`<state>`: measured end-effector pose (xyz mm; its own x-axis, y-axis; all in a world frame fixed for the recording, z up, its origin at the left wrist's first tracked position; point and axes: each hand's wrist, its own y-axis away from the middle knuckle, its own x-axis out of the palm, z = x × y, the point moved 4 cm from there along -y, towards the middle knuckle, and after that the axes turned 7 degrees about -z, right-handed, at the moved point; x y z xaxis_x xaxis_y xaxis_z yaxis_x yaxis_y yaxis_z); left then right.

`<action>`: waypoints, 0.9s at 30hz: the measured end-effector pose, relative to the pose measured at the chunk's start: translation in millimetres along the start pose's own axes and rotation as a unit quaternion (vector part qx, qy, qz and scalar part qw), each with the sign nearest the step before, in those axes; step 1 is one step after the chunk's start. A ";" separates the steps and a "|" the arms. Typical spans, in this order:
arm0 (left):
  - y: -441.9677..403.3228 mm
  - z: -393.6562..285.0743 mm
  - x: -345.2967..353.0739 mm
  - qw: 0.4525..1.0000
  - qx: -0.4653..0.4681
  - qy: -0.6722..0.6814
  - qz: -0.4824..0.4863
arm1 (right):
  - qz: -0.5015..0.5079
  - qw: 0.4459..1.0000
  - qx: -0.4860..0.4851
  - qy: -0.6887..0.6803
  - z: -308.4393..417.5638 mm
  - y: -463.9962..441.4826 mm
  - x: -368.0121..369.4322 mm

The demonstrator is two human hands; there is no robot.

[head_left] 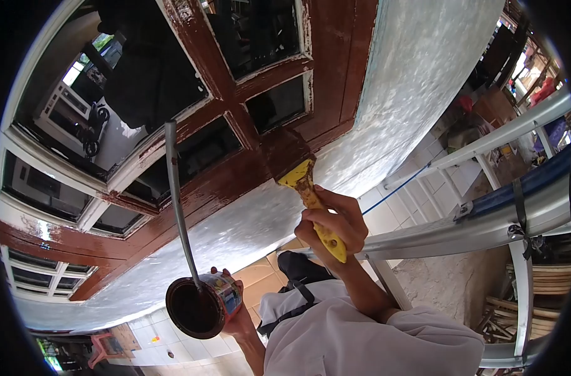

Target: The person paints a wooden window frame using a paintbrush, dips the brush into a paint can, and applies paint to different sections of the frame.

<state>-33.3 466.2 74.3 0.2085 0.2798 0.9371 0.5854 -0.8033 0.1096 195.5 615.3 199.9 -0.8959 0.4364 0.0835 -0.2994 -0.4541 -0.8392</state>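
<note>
My right hand (335,222) is closed round the yellow handle of a paintbrush (307,194). The brush's dark bristles touch the brown wooden window frame (260,153), at its wet-looking lower corner. Lower down, my left hand (235,310) grips an open paint can (200,307) from its side, fingertips showing at the rim. Dark paint coats the inside of the can, and a long grey stick (182,213) leans out of it, its upper end in front of the glass.
An aluminium ladder (423,238) stands on the right, with a blue cord (392,191) beside it. A pale wall (417,69) borders the frame. Below left is a red plastic chair (100,348); stacked wood (549,282) lies at lower right.
</note>
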 end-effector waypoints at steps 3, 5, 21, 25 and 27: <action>0.2 -0.3 3.8 1.000 0.000 0.004 0.006 | 0.021 1.000 -0.006 -0.004 -0.3 1.1 5.0; 0.2 0.0 7.0 1.000 0.000 0.003 0.011 | 0.036 0.999 -0.006 -0.006 -0.3 1.7 7.9; -0.3 -4.8 3.6 1.000 0.004 0.000 -0.016 | 0.047 0.998 0.044 0.007 5.7 -7.9 4.6; -2.4 -5.2 1.0 1.000 -0.008 0.016 -0.002 | 0.034 0.999 0.030 0.017 7.2 2.2 11.9; -1.9 -5.6 -1.2 1.000 -0.009 0.016 -0.005 | 0.051 0.999 0.003 0.017 8.6 1.8 14.7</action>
<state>-39.0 464.5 74.9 0.1775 0.2702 0.9463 0.5728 -0.8103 0.1239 179.0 614.2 204.2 -0.9103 0.4134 -0.0208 -0.2092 -0.5028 -0.8387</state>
